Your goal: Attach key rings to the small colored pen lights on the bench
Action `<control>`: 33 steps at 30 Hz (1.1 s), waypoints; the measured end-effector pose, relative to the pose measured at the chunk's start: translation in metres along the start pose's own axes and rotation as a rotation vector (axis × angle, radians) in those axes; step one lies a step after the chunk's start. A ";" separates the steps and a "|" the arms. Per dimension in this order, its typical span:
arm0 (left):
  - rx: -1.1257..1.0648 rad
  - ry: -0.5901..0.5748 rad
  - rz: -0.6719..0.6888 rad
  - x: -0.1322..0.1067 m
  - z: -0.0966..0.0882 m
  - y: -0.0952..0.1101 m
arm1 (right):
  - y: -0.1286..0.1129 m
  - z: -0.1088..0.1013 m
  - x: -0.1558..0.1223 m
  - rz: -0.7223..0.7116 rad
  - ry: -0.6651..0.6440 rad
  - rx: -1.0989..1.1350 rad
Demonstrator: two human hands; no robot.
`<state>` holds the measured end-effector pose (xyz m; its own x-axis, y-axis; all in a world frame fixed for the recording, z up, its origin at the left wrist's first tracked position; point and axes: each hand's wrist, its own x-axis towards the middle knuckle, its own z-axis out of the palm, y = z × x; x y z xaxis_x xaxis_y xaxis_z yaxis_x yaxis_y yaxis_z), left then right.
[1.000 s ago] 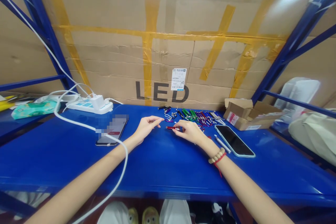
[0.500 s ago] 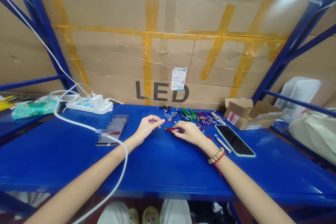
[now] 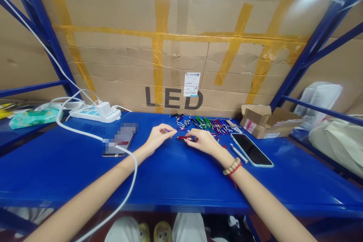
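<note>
My right hand (image 3: 202,141) is closed on a small red metal tube (image 3: 181,138), which lies level between thumb and fingers with its dark end pointing left. To the left of it my left hand (image 3: 161,138) has thumb and forefinger brought together; anything pinched there is too small to make out. Just beyond the fingertips are a purple clip (image 3: 182,129) and some small silver parts (image 3: 187,123). Behind my right hand, several green tubes (image 3: 204,122) and a cluster of red, purple and blue tubes with clips (image 3: 222,126) lie in a row.
A phone (image 3: 252,150) and a silver pen-like rod (image 3: 239,154) lie at the right, near an open carton (image 3: 269,123). Another phone (image 3: 124,141) lies left, crossed by a white cable (image 3: 135,170). A power strip (image 3: 90,113) sits behind it. Cardboard (image 3: 127,64) walls the back.
The view has shifted slightly. My left thumb and forefinger look a little closer together. The red tube stays in my right hand, near the same spot.
</note>
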<state>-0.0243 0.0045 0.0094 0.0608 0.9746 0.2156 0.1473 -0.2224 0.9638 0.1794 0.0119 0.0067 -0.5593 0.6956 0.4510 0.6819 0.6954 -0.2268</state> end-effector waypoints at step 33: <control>0.037 -0.010 0.046 0.002 -0.003 -0.007 | -0.001 0.003 0.000 0.001 -0.048 0.033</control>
<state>-0.0285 0.0085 0.0038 0.0780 0.9630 0.2580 0.1809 -0.2682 0.9462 0.1773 0.0119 0.0039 -0.5813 0.7032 0.4094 0.6667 0.7000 -0.2558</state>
